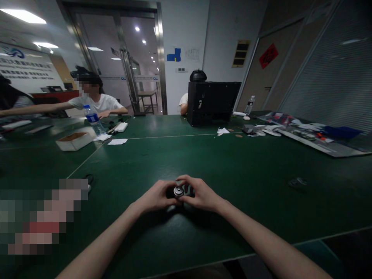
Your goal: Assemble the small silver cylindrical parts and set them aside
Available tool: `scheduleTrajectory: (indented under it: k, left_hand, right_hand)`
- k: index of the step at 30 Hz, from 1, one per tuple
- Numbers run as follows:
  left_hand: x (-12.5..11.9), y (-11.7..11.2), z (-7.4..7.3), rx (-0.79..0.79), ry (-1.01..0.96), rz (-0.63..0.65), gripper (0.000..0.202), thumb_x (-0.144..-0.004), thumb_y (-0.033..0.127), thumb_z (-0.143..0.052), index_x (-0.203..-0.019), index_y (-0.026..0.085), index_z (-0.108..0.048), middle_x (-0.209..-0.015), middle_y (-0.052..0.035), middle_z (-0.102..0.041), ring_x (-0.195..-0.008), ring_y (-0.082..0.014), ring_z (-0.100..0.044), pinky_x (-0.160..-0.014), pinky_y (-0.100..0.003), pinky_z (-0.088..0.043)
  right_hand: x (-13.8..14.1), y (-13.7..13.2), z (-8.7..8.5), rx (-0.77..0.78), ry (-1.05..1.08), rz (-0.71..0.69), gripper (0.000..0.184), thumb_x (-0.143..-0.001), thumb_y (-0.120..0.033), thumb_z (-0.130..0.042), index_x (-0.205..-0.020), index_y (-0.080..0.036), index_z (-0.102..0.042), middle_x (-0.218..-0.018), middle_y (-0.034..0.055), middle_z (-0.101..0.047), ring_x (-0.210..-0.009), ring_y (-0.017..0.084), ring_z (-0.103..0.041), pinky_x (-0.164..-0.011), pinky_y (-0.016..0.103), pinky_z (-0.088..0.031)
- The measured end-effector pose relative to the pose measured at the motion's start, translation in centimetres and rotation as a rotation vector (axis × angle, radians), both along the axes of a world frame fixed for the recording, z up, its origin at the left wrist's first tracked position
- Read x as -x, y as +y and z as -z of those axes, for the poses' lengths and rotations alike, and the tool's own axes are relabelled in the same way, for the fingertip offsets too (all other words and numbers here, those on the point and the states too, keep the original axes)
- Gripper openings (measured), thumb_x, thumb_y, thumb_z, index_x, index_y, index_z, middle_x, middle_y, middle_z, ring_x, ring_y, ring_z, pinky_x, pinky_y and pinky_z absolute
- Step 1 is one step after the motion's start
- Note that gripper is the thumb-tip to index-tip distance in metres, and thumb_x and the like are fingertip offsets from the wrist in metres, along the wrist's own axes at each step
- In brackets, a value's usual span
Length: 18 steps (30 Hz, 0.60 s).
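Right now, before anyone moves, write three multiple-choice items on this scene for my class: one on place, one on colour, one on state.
1. Where is the small round metal part?
A) Between the left hand and right hand
B) Inside the white box
C) On the printed sheets

2. What colour is the table top?
A) White
B) Dark green
C) Red

3. How is the water bottle with the blue label placed?
A) Lying on its side
B) Upright
C) Held in a hand

Answers:
1. A, fingers of both hands close around it.
2. B, green surrounds the hands.
3. B, it stands on its base.

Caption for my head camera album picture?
Bare left hand and right hand hold a round silver metal part at a green table.
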State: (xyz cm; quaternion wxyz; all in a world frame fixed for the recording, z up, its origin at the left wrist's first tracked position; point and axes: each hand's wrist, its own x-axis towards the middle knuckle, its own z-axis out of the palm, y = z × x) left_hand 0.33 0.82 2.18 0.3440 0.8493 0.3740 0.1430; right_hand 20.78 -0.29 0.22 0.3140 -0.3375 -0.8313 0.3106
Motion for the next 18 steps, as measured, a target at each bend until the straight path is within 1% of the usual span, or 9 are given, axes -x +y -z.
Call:
scheduleTrajectory:
  k: [3, 6, 9, 10, 12, 15, 16, 18]
  left_hand:
    - [0.1, 0.1, 0.0, 0.044, -0.033, -0.001, 0.034, -0.076, 0.032, -0.067, -0.106, 0.016, -0.063, -0.097, -0.0036, -0.068, -0.085, -0.0183, -0.061, -0.076, -0.025, -0.044]
    - [0.2, 0.2, -0.1, 0.109, -0.068, 0.0, 0.033, -0.078, 0.031, -0.065, -0.107, 0.016, -0.062, -0.101, -0.0035, -0.067, -0.09, -0.0189, -0.061, -0.08, -0.026, -0.044]
    - [0.3, 0.2, -0.2, 0.171, -0.096, -0.015, 0.03, -0.08, 0.033, -0.062, -0.103, 0.014, -0.062, -0.1, -0.0043, -0.067, -0.09, -0.0192, -0.06, -0.08, -0.027, -0.044]
    - [0.3, 0.3, -0.2, 0.187, -0.106, -0.019, 0.029, -0.081, 0.034, -0.061, -0.101, 0.013, -0.062, -0.099, -0.0046, -0.067, -0.089, -0.0193, -0.06, -0.08, -0.027, -0.044]
    - [0.4, 0.5, 0.0, 0.204, -0.128, -0.025, 0.03, -0.083, 0.037, -0.059, -0.099, 0.012, -0.062, -0.098, -0.0049, -0.066, -0.088, -0.0193, -0.059, -0.08, -0.027, -0.043]
    - [0.5, 0.9, 0.5, 0.244, -0.16, -0.029, 0.035, -0.086, 0.043, -0.053, -0.099, 0.011, -0.062, -0.095, -0.0052, -0.065, -0.083, -0.0185, -0.057, -0.075, -0.027, -0.042]
    - [0.4, 1.0, 0.8, 0.273, -0.185, -0.034, 0.037, -0.086, 0.044, -0.053, -0.098, 0.01, -0.063, -0.092, -0.0052, -0.064, -0.08, -0.018, -0.056, -0.073, -0.026, -0.042]
    - [0.3, 1.1, 1.2, 0.33, -0.25, -0.036, 0.04, -0.086, 0.046, -0.053, -0.098, 0.01, -0.063, -0.091, -0.0053, -0.063, -0.079, -0.0171, -0.054, -0.073, -0.026, -0.041]
  right_hand:
    - [-0.1, 0.1, 0.0, -0.016, -0.026, 0.007, 0.048, -0.077, -0.021, -0.066, -0.121, -0.023, -0.048, -0.101, 0.0025, -0.065, -0.078, 0.014, -0.059, -0.072, 0.027, -0.045]
    - [-0.3, 0.1, -0.2, -0.036, -0.029, 0.01, 0.041, -0.079, -0.022, -0.064, -0.118, -0.022, -0.051, -0.099, 0.0028, -0.064, -0.079, 0.014, -0.058, -0.072, 0.027, -0.045]
    - [-0.5, 0.0, -0.5, -0.019, -0.023, -0.004, 0.039, -0.08, -0.026, -0.064, -0.116, -0.02, -0.052, -0.101, 0.0041, -0.063, -0.079, 0.014, -0.057, -0.071, 0.027, -0.046]
    - [-0.5, 0.0, -0.6, -0.01, -0.022, -0.01, 0.043, -0.079, -0.029, -0.066, -0.118, -0.02, -0.051, -0.104, 0.005, -0.062, -0.082, 0.015, -0.057, -0.073, 0.028, -0.046]
    - [-0.6, 0.1, -0.5, 0.004, -0.025, -0.019, 0.057, -0.073, -0.033, -0.071, -0.123, -0.02, -0.047, -0.113, 0.0074, -0.059, -0.091, 0.017, -0.057, -0.078, 0.031, -0.047]
    - [-0.6, 0.3, 0.1, 0.004, -0.035, -0.017, 0.078, -0.065, -0.035, -0.077, -0.132, -0.019, -0.04, -0.125, 0.0107, -0.052, -0.102, 0.022, -0.055, -0.087, 0.036, -0.045]
    - [-0.6, 0.4, 0.3, -0.001, -0.035, -0.015, 0.083, -0.063, -0.035, -0.078, -0.133, -0.019, -0.038, -0.127, 0.0115, -0.05, -0.105, 0.023, -0.054, -0.09, 0.037, -0.045]
    - [-0.4, 0.5, 0.8, -0.021, -0.025, -0.001, 0.086, -0.061, -0.033, -0.079, -0.135, -0.019, -0.036, -0.13, 0.0121, -0.048, -0.111, 0.024, -0.052, -0.094, 0.038, -0.042]
